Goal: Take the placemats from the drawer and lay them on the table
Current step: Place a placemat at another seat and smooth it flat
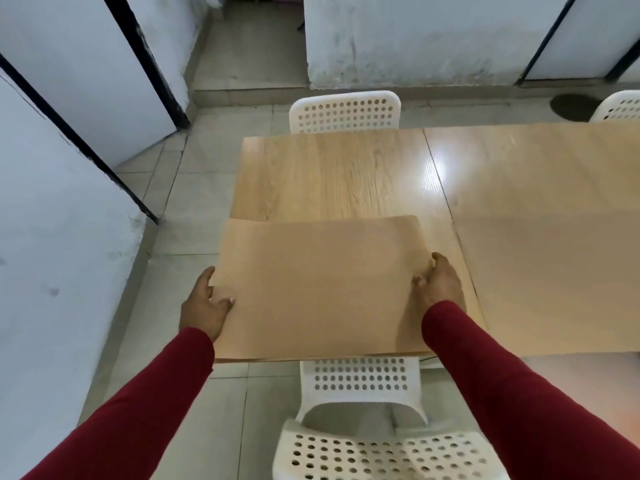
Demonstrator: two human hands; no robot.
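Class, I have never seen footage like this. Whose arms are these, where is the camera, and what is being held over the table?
There is no machine here. A person wears one wide-angle camera on the head, so you look forward and down along their own arms in red sleeves. The left hand and right hand each grip a side edge of a tan placemat, holding it over the near end of a wooden table. Its left edge overhangs the table's side. White perforated chairs stand at the near side and far side.

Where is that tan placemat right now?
In the head view, the placemat sits low and centre, over the near left corner of the wooden table, held between the left hand and right hand.
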